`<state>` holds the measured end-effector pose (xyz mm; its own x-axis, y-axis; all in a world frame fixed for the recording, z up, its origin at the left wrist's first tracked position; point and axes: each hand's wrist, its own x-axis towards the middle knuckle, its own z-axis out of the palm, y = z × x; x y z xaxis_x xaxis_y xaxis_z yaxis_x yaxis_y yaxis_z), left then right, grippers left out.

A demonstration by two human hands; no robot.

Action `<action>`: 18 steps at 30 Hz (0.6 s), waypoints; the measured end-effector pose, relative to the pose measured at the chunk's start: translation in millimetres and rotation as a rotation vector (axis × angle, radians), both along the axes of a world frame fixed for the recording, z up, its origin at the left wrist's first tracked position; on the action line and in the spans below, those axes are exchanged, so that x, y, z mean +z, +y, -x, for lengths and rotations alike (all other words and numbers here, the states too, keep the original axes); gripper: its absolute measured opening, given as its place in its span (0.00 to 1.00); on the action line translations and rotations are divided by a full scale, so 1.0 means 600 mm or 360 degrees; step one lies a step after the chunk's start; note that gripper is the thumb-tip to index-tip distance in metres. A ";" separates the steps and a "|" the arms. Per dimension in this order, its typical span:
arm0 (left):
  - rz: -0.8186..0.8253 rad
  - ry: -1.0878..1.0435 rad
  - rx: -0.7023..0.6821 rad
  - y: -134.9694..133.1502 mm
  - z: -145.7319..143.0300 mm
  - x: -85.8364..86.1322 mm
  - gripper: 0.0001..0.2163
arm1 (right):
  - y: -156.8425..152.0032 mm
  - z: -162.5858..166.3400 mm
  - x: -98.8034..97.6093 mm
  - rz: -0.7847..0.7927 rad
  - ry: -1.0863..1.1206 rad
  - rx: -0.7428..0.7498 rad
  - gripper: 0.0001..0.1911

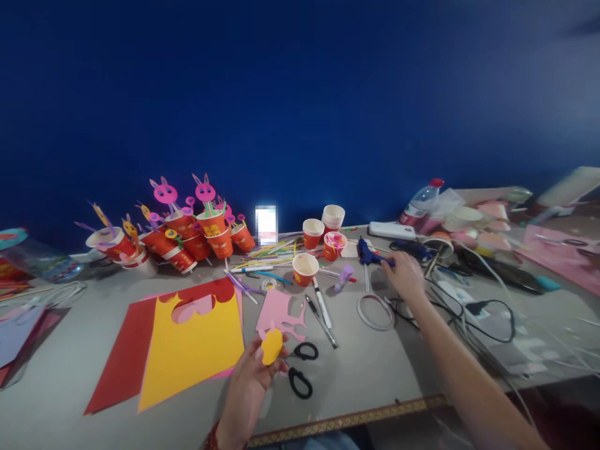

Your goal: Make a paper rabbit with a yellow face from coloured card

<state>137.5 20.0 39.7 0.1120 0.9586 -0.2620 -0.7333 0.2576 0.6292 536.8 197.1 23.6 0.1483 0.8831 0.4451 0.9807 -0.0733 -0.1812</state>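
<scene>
My left hand is raised near the table's front edge, fingers pinched on a small yellow paper cutout. My right hand reaches far across the table and grips the handle of a blue glue gun, which rests on the tabletop. Black-handled scissors lie just right of my left hand. Sheets of yellow paper, red paper and a cut pink sheet lie in front of me.
Decorated red paper cups with paper animal toppers crowd the back left. Loose red cups, straws, pens, a purple glue stick, a white ring, black cables, a plastic bottle and clutter fill the right.
</scene>
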 end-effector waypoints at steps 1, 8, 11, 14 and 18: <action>0.0001 -0.0009 0.0000 0.000 -0.001 -0.001 0.13 | 0.024 -0.014 -0.003 0.0054 -0.0039 0.0062 0.13; 0.0004 0.0014 0.0111 0.002 0.003 0.014 0.14 | 0.121 -0.051 -0.022 0.0440 -0.0166 0.0458 0.15; 0.0024 0.0049 0.0133 0.002 0.004 0.020 0.14 | 0.133 -0.061 -0.023 0.0507 -0.0166 0.0524 0.16; 0.0020 0.0064 0.0116 0.004 0.003 0.020 0.15 | 0.137 -0.068 -0.021 0.0540 -0.0127 0.0553 0.17; 0.0000 0.0048 0.0095 0.005 0.000 0.015 0.15 | 0.128 -0.072 -0.020 0.0478 -0.0017 0.0534 0.16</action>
